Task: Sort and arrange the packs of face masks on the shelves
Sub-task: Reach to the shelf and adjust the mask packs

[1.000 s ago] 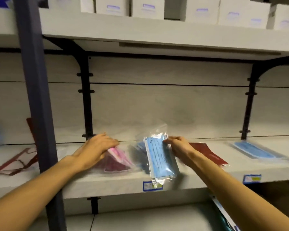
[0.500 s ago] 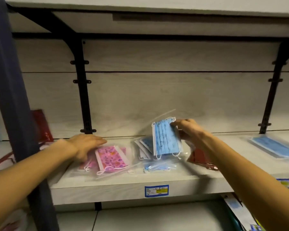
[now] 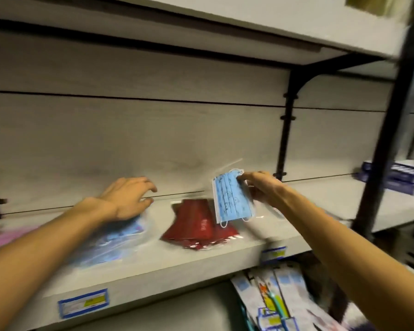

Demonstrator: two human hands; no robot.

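From my head camera, the blue mask pack (image 3: 232,197) is a clear plastic sleeve with pleated light-blue masks inside, white ear loops showing at its top and bottom edges. I hold it upright in the air above the shelf (image 3: 177,261), just over the right edge of the red packs (image 3: 198,223). My right hand (image 3: 261,187) pinches its upper right corner between thumb and fingers, the wrist bent and the forearm reaching in from the lower right.

The red packs lie flat on the shelf in a small overlapping pile, dark red with blurred lettering. To their left is a loose heap of blue packs (image 3: 120,240), smeared by motion. My left hand (image 3: 127,199) rests with its palm on the back of that heap, fingers spread and loosely bent toward the back wall, holding nothing. At the far left edge a pink pack (image 3: 0,237) shows blurred.

Blue price labels (image 3: 83,303) sit on the shelf's front edge. On the shelf below lie printed packs (image 3: 273,302), and dark blue boxes (image 3: 397,175) sit far right.
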